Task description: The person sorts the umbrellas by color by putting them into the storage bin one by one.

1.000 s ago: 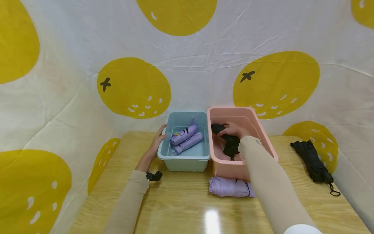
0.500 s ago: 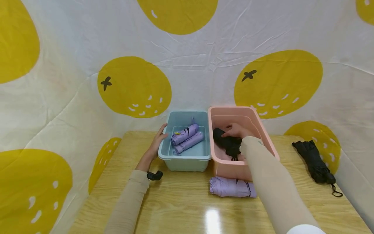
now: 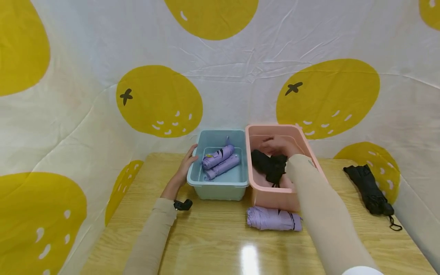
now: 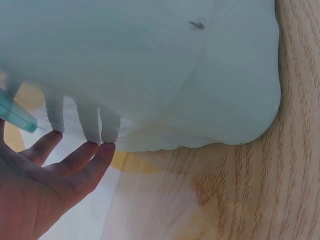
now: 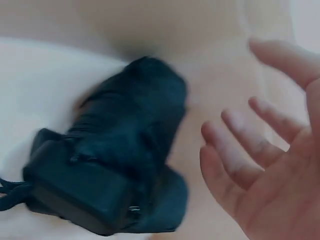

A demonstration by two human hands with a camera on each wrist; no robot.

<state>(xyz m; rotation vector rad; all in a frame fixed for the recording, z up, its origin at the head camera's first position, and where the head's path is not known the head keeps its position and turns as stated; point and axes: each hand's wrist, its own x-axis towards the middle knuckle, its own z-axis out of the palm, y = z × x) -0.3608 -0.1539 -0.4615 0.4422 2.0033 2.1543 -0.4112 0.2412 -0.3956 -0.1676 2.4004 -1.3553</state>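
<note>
My left hand (image 3: 183, 167) holds the left rim of the light blue bin (image 3: 217, 193), thumb over the edge and fingertips against the outer wall (image 4: 165, 75). Inside that bin two purple folded umbrellas (image 3: 223, 167) lie side by side. My right hand (image 3: 280, 145) is within the pink bin (image 3: 271, 198), fingers spread and holding nothing. Beside it, black folded umbrellas (image 3: 269, 164) rest on that bin's floor; they seem to be two, overlapping. The right wrist view shows a gap between my fingers and the black umbrellas (image 5: 125, 135).
A purple folded umbrella (image 3: 274, 219) lies on the wooden table (image 3: 209, 240) in front of the pink bin. Far to the right lies a black folded umbrella (image 3: 369, 190) with a wrist loop. A cloth printed with yellow fruit (image 3: 158, 101) hangs behind the bins.
My right hand lowered a black umbrella into the pink bin, let go of it and drew back slightly up and away. My left hand stayed on the blue bin.
</note>
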